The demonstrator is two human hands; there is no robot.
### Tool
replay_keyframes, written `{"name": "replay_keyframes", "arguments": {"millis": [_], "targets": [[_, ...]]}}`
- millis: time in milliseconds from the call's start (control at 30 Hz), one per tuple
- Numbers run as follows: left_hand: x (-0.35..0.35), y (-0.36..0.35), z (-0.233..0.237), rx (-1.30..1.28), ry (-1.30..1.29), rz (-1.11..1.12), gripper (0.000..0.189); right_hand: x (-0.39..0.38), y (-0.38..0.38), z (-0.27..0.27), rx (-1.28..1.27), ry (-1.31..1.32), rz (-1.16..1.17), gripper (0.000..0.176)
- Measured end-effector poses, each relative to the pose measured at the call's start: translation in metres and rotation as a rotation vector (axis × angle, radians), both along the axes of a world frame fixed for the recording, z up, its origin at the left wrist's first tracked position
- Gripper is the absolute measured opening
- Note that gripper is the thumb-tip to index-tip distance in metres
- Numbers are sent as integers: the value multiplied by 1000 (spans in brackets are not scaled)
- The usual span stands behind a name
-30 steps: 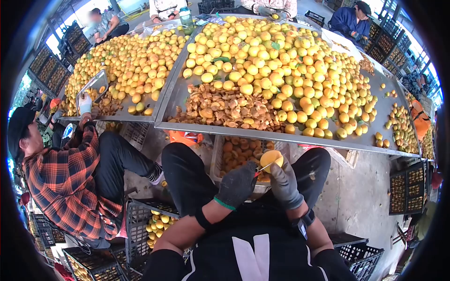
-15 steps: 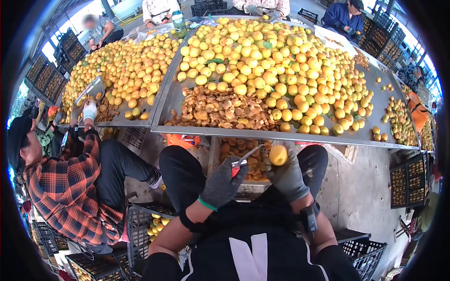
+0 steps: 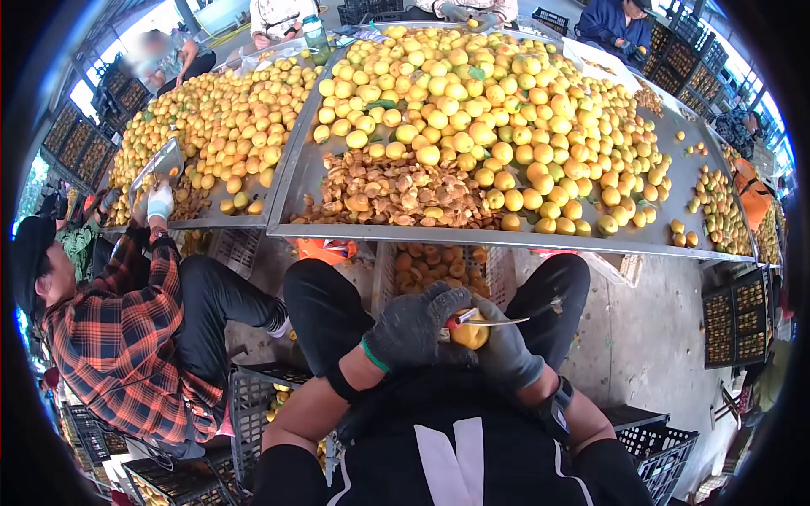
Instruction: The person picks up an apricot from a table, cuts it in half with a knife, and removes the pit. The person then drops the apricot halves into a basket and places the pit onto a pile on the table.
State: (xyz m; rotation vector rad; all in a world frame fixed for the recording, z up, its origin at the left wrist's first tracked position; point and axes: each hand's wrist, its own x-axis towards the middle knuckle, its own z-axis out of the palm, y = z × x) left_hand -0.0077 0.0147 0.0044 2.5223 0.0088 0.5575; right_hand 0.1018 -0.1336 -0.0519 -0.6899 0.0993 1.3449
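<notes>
My left hand [image 3: 415,327], in a dark grey glove with a green cuff, is closed on a knife [image 3: 504,321] with a red handle. The blade lies across the top of a yellow apricot [image 3: 469,334] and points right. Gripping that apricot from the right side is my right hand [image 3: 509,350], also gloved in grey. Both hands meet above my lap, with the gloved fingers hiding part of the fruit. Beyond them, between my knees, stands a crate [image 3: 384,274] holding orange-brown fruit pieces.
A metal table [image 3: 291,198] ahead carries heaped apricots [image 3: 472,110] and a pile of brown pits [image 3: 396,192]. At my left sits a person in a plaid shirt [image 3: 126,337]. Black crates [image 3: 654,460] stand low on both sides. More people work across the table.
My hands have come together and lower. The knife, earlier apart and angled upward, now lies across the apricot, which has moved left and down with my right hand.
</notes>
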Motion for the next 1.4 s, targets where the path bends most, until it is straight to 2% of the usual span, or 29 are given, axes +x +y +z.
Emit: {"name": "replay_keyframes", "arguments": {"millis": [67,100,167,200,267,300,367,400,467,533,600,633,667,700,733,800,867,933,967,1000,1067,1100,1133,1200,1267,1300,1333,1367,1400], "targets": [[-1,-3,-8,-68,7,-17,80,-4,-7,9,-94,-1289,151,31],[-1,-4,-11,-50,-45,-19,78,-5,-8,17,-98,-1288,150,31],[-2,-6,-12,-33,-96,-25,76,-9,-5,33,-15,-1042,152,38],[-3,-7,-11,53,-102,-47,73,-8,-8,30,-15,-1042,151,38],[-5,-6,-7,141,-108,-64,70,-7,-14,16,-5,-1459,126,42],[-6,-6,-6,155,-142,-79,67,-9,-13,-3,-3,-1457,127,42],[-4,-7,-7,166,-177,-99,64,-13,-3,-22,-42,-1018,-32,36],[1,-8,-9,113,-230,-100,61,-10,-8,-26,-47,-1019,-34,36],[8,-11,-14,59,-285,-106,58,-9,4,32,-258,-1721,-140,24],[16,-13,-17,16,-431,-30,53,-10,14,36,-250,-1694,-243,20],[18,-17,-17,-13,-386,13,52,-12,19,17,-33,-715,-359,22],[19,-18,-16,-42,-348,59,52,-10,19,17,-33,-712,-363,22],[18,-16,-13,-41,-346,53,52,-3,19,17,-68,-1003,-269,23],[14,-13,-8,-11,-214,39,49,1,16,18,-107,-1291,-164,24],[12,-10,-2,21,-86,28,47,4,10,22,-109,-1291,-165,24],[9,-5,11,57,-56,-67,45,8,0,36,67,-1698,50,30],[11,-3,14,89,-24,-165,43,7,-3,36,149,-1698,65,35],[13,-1,10,49,-199,-291,39,5,-3,35,192,-1554,44,38],[14,-2,9,47,-194,-293,39,-5,-2,45,-7,-1367,-14,30],[18,-4,8,5,-251,-228,37,-10,1,39,-7,-1366,-17,30],[27,-10,2,-32,-309,-169,35,-15,11,25,-135,-1201,-344,25],[31,-13,-6,-117,-343,-87,34,-20,20,27,34,-590,-482,29],[34,-17,-11,-205,-374,-4,34,-16,21,27,32,-587,-486,29],[39,-26,-15,-249,-416,17,29,-8,19,26,-324,-1409,-428,29],[39,-37,-16,-574,-258,238,22,0,31,16,-409,-1336,-478,29],[39,-40,-15,-724,-85,342,16,1,29,16,-401,-1336,-519,26],[42,-42,-16,-725,-82,342,16,1,29,20,-387,-1340,-557,24],[45,-42,-17,-884,-142,361,16,1,35,3,-480,-1710,-696,19],[49,-42,-18,-1038,-209,378,16,2,35,1,-474,-1711,-697,19]]}}
